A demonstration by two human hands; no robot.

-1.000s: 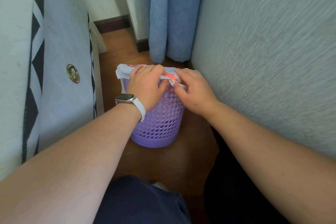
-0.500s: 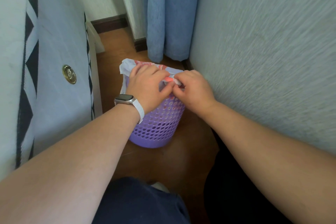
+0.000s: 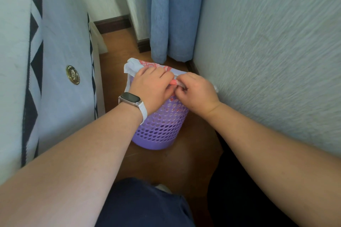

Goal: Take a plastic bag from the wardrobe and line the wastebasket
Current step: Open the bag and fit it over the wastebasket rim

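Both bare forearms are extended forward and downward, converging toward the middle. The left hand (image 3: 150, 86) is held knuckles up, its fingers curled downward in a closed grip, with a watch worn at the wrist. The right hand (image 3: 196, 91) is set just beside it, thumb and fingers pinched together, nearly touching the left.

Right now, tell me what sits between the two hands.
In the head view, a bunched pink-and-white strip of the bag spans the gap between the left hand and right hand, over the basket rim.
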